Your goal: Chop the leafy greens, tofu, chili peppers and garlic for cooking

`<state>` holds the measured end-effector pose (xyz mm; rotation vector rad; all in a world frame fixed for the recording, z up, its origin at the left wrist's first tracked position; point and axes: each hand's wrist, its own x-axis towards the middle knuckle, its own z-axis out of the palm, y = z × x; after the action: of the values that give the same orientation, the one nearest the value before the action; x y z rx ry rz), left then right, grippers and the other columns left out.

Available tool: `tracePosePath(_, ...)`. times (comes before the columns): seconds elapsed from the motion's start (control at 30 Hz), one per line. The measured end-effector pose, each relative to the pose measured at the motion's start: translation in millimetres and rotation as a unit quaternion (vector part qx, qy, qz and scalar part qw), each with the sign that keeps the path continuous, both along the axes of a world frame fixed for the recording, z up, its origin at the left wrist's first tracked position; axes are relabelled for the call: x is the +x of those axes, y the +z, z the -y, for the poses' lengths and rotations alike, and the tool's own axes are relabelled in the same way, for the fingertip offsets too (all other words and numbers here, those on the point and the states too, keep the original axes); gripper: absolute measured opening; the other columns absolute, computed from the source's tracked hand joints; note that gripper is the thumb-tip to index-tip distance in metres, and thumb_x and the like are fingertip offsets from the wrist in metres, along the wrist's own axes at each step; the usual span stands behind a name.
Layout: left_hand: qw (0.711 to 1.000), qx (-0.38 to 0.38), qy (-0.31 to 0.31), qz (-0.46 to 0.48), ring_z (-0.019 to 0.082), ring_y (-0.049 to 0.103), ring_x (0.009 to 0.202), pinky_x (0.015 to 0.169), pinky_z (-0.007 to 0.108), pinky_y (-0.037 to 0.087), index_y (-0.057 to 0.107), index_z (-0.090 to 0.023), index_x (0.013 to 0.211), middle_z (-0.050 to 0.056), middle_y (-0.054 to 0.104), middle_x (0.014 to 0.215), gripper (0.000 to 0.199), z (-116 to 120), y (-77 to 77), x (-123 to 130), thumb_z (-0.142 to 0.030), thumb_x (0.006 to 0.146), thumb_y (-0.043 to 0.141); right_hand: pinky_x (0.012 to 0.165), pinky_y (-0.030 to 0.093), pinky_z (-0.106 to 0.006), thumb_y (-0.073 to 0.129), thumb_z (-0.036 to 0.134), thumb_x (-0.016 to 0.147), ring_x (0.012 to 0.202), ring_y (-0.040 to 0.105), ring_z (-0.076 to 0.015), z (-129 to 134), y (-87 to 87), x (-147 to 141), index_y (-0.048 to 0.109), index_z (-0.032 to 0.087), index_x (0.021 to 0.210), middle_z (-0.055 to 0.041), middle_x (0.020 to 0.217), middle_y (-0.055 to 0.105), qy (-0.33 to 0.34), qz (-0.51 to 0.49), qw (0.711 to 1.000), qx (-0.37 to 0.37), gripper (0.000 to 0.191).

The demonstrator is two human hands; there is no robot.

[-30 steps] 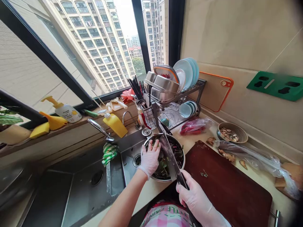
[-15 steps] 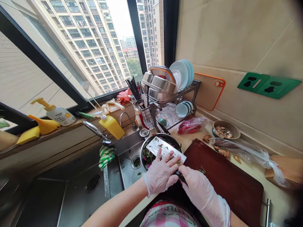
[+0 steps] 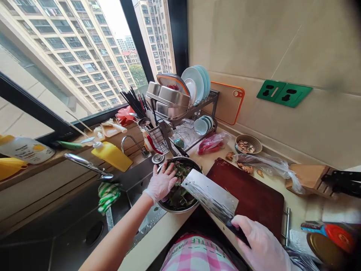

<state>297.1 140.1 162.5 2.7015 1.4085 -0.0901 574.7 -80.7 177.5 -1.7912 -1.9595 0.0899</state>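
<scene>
My right hand [image 3: 261, 241], in a clear plastic glove, is wrapped round the black handle of a cleaver [image 3: 211, 192]. The broad blade is tilted, with wet bits stuck to it, and lies between the metal basin [image 3: 180, 210] and the dark red cutting board [image 3: 251, 203]. Chopped leafy greens [image 3: 182, 190], partly purplish, fill the basin. Over its left side my gloved left hand [image 3: 162, 183] rests with fingers spread, touching the rim or the leaves.
A sink [image 3: 67, 241] with a green striped cloth [image 3: 108, 195] is at left. Behind stands a dish rack [image 3: 214, 109] with plates and metal pans. Along the back are a bagged red item [image 3: 210, 145], ginger [image 3: 244, 168], a garlic basket [image 3: 258, 148] and, at right, a knife block [image 3: 308, 177].
My left hand has come off the blade and moved left onto the basin. My right hand has drawn the cleaver away toward the lower right. The view has turned right.
</scene>
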Motion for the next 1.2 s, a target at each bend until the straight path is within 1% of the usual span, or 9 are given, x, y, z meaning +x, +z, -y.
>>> tracePosePath(0.1,0.998,0.031,0.024,0.049,0.036,0.023,0.135,0.100,0.070,0.014,0.048,-0.028,0.130,0.007,0.036,0.145,0.044,-2,-2.6,-7,-0.038,0.089,0.038,0.064,0.049,-0.026,0.045,0.028,0.081,0.071,0.067,-0.0166,32,-32.4,40,0.049,0.026,0.101,-0.0010,0.086,0.069,-0.112,-0.015,0.992,-0.054,0.021)
tracePosePath(0.23,0.987,0.095,0.042,0.125,0.029,0.048,0.118,0.104,0.062,0.019,0.068,-0.030,0.102,0.005,0.066,0.114,0.026,0,-5.8,-6,-0.031,0.086,0.046,0.055,0.048,-0.031,0.039,0.035,0.082,0.068,0.067,-0.0223,63,-95.2,82,0.049,0.021,0.099,-0.0089,0.092,0.069,-0.311,0.035,0.940,-0.137,0.023)
tracePosePath(0.4,0.990,0.089,0.014,0.104,0.028,0.053,0.113,0.103,0.063,0.018,0.054,-0.030,0.124,0.006,0.069,0.105,0.040,12,0.0,8,-0.021,0.086,0.043,0.064,0.047,-0.033,0.040,0.025,0.085,0.078,0.066,-0.0244,69,-136.5,94,0.052,0.015,0.099,-0.0142,0.096,0.067,-0.341,0.102,0.915,-0.191,0.022)
tracePosePath(0.57,0.994,0.073,-0.005,0.087,0.032,0.045,0.122,0.100,0.066,0.020,0.032,-0.027,0.139,0.009,0.058,0.126,0.055,30,8.0,20,-0.025,0.086,0.045,0.084,0.044,-0.032,0.048,0.037,0.086,0.099,0.059,-0.0236,-5,-124.3,60,0.053,0.013,0.111,-0.0148,0.108,0.062,-0.266,0.061,0.952,-0.140,0.035)
tracePosePath(0.73,0.995,0.050,0.014,0.087,0.035,0.039,0.126,0.099,0.069,0.020,0.041,-0.028,0.134,0.009,0.051,0.133,0.051,44,16.8,17,-0.026,0.084,0.049,0.070,0.044,-0.027,0.054,0.030,0.081,0.091,0.061,-0.0209,-100,-121.4,28,0.059,0.016,0.102,-0.0117,0.101,0.063,-0.271,0.032,0.931,-0.243,0.026)
tracePosePath(0.9,0.990,0.022,0.055,0.125,0.032,0.032,0.131,0.100,0.069,0.017,0.037,-0.029,0.136,0.008,0.045,0.138,0.053,42,49.2,-8,-0.028,0.085,0.049,0.060,0.040,-0.026,0.046,0.014,0.077,0.074,0.063,-0.0190,-119,-121.0,33,0.062,0.014,0.084,-0.0107,0.082,0.066,-0.233,0.033,0.928,-0.288,0.018)
tracePosePath(1.0,0.981,0.030,0.074,0.178,0.029,0.034,0.130,0.104,0.065,0.014,0.038,-0.029,0.136,0.007,0.047,0.136,0.052,33,73.5,-27,-0.030,0.085,0.049,0.062,0.041,-0.026,0.049,0.016,0.074,0.071,0.061,-0.0181,-128,-93.2,23,0.061,0.017,0.077,-0.0065,0.078,0.067,-0.178,0.015,0.948,-0.264,0.012)
tracePosePath(1.07,0.970,0.040,0.057,0.234,0.025,0.036,0.129,0.108,0.057,0.018,0.039,-0.028,0.135,0.007,0.047,0.136,0.049,29,82.7,-35,-0.030,0.087,0.047,0.067,0.043,-0.026,0.051,0.021,0.076,0.072,0.060,-0.0169,-138,-64.1,0,0.061,0.019,0.079,-0.0040,0.081,0.067,-0.113,-0.048,0.980,-0.158,0.011)
tracePosePath(1.2,0.969,-0.002,0.005,0.246,0.024,0.039,0.127,0.108,0.051,0.024,0.046,-0.026,0.130,0.008,0.050,0.133,0.042,24,67.7,-34,-0.028,0.088,0.044,0.075,0.046,-0.027,0.049,0.022,0.078,0.079,0.061,-0.0159,-159,-20.5,-58,0.063,0.021,0.083,-0.0037,0.088,0.067,0.047,-0.119,0.991,-0.030,0.015)
